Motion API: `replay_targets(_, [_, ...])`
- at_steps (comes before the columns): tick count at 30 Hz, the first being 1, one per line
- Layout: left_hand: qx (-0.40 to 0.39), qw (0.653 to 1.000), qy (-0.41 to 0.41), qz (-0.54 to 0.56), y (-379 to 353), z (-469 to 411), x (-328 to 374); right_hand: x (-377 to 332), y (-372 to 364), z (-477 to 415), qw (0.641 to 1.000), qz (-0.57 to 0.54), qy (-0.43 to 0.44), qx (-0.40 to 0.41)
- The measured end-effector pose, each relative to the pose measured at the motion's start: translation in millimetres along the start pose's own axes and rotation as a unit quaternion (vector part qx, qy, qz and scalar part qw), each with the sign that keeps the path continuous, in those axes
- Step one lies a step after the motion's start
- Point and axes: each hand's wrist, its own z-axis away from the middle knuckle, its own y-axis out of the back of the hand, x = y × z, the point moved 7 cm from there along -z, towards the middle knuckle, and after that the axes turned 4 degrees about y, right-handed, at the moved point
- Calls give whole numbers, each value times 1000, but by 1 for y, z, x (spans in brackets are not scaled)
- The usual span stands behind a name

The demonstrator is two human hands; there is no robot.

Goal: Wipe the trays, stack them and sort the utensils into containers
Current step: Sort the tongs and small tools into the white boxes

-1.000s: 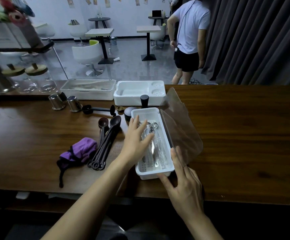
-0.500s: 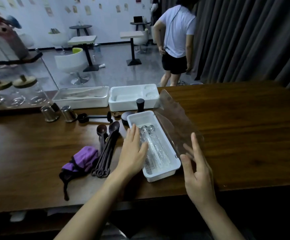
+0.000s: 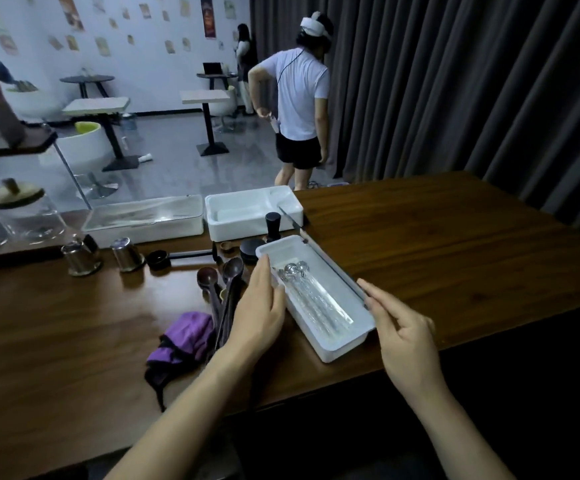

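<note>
head view, sorting stage. the white container (image 3: 337,348) lies slantwise on the counter (image 3: 454,254) near its front edge, between the two hands. it holds the metal spoons (image 3: 295,270), bowls towards the far end, and a clear lid (image 3: 338,289) appears to lie down over them; whether it has fully seated cannot be told. the left hand (image 3: 259,317) is open, its straight fingers laid flat against the container's left wall, probably to brace the box against sliding. the right hand (image 3: 406,341) grips nothing: its forefinger reaches to the right rim, the other fingers loosely bent, apparently to press the lid's free edge home. just left of the left hand, the dark spoons (image 3: 228,292) lie bunched beside a purple cloth (image 3: 186,336), unsorted and within easy reach. behind stand an open white tray (image 3: 247,226) and a lidded white box (image 3: 146,220), set side by side at the counter's far edge. judged from this layout, the dark spoons remain to be placed.
</note>
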Motion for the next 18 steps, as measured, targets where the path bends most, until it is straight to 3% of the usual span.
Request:
replay_targets(3, [14,1000,-5,-10,19,-6,-5,-8,-16,15,999,31,19,-7])
replay_targets(13, [-66,997,24,-9,19,-13,-26,15,-52,48,989,131,37,-59])
replay_targets(18, [-111,992,11,-63,12,-16,-18,21,-50,50,991,121,10,-62])
